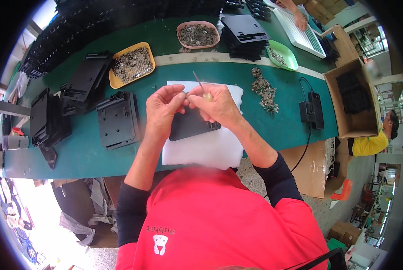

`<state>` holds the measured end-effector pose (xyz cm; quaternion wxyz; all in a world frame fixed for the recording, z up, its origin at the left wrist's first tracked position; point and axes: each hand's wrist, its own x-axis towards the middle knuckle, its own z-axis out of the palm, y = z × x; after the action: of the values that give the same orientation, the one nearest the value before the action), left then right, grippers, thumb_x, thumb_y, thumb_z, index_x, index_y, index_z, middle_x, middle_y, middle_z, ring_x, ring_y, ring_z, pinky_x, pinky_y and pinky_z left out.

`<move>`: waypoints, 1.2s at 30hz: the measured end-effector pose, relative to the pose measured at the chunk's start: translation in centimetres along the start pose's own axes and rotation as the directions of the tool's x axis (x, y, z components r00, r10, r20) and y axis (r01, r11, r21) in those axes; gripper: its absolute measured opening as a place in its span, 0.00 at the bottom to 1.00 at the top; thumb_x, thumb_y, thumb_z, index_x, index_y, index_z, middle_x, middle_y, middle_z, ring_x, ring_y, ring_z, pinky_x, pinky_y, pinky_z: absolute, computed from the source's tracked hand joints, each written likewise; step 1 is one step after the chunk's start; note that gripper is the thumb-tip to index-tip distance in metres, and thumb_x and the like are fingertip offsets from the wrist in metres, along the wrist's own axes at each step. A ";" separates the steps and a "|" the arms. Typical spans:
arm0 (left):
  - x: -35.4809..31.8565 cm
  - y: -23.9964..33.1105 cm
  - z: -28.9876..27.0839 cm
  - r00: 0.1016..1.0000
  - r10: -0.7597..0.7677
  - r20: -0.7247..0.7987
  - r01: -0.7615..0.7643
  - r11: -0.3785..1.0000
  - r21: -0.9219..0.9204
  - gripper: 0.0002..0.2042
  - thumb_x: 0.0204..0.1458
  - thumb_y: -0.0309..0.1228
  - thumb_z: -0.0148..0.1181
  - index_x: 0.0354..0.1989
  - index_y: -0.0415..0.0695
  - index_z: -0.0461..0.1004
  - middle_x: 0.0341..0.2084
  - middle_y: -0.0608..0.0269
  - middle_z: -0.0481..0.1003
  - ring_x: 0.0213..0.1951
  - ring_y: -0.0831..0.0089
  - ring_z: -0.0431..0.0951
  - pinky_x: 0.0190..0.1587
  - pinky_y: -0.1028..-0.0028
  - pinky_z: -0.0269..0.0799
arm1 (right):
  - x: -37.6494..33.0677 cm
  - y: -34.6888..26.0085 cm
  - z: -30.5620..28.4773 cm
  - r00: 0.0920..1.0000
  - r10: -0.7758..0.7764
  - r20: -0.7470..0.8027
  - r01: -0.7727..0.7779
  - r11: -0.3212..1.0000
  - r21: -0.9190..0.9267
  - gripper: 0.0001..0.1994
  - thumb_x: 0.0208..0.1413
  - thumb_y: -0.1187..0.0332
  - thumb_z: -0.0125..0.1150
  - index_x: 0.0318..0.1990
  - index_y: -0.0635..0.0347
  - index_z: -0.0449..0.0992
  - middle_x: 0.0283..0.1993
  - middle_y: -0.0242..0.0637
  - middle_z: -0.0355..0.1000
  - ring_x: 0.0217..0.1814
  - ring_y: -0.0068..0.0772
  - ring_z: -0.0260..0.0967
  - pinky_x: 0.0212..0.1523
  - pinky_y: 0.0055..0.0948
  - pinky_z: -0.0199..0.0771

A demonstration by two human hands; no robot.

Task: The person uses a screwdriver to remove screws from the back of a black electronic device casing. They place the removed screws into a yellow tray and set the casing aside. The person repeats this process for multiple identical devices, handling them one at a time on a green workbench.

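My right hand (218,105) grips a thin metal tool with a pale handle (200,85), its shaft pointing up and away from me. My left hand (164,108) pinches something tiny at its fingertips, right beside the tool; what it is cannot be made out. Both hands hover over a flat black plastic part (192,127) that lies on a white sheet (210,148) on the green table (84,153).
A black plate (118,120) lies left of the sheet, with stacks of black parts (48,117) beyond it. Yellow (131,64), pink (198,34) and green (282,55) trays hold small metal pieces. A loose pile (264,90), a black power adapter (311,110) and a cardboard box (354,99) sit right. Another person's hand (298,15) is at the far edge.
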<state>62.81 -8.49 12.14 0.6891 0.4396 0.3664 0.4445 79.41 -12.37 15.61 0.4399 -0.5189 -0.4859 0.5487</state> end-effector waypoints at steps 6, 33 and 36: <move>-1.1 -0.5 0.9 0.992 0.098 -0.080 -0.096 0.995 0.028 0.09 0.53 0.25 0.63 0.41 0.35 0.76 0.30 0.63 0.78 0.29 0.81 0.76 0.31 0.81 0.71 | -0.3 0.6 0.7 0.998 0.000 -0.064 -0.001 1.000 -0.016 0.07 0.55 0.70 0.59 0.34 0.66 0.74 0.24 0.31 0.72 0.14 0.15 0.63 0.12 0.17 0.58; -3.8 2.4 0.6 0.811 0.295 0.505 -0.585 0.429 0.688 0.07 0.48 0.18 0.62 0.36 0.38 0.77 0.31 0.58 0.78 0.31 0.70 0.80 0.32 0.77 0.76 | -3.4 2.2 -1.4 0.909 0.307 0.281 -0.401 0.826 0.396 0.07 0.54 0.70 0.60 0.38 0.62 0.73 0.25 0.34 0.70 0.12 0.15 0.58 0.10 0.17 0.51; -3.0 1.4 1.2 0.896 0.232 0.378 -0.443 0.522 0.729 0.04 0.52 0.19 0.60 0.36 0.36 0.76 0.30 0.59 0.78 0.30 0.73 0.81 0.32 0.78 0.76 | -3.8 2.3 -2.1 0.997 0.081 -0.018 -0.081 0.997 -0.017 0.08 0.54 0.69 0.62 0.37 0.65 0.76 0.25 0.39 0.74 0.16 0.21 0.66 0.16 0.22 0.62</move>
<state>62.48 -11.35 14.19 0.3550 0.8125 0.3493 0.3031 81.80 -16.31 13.88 0.4171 -0.5467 -0.4655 0.5572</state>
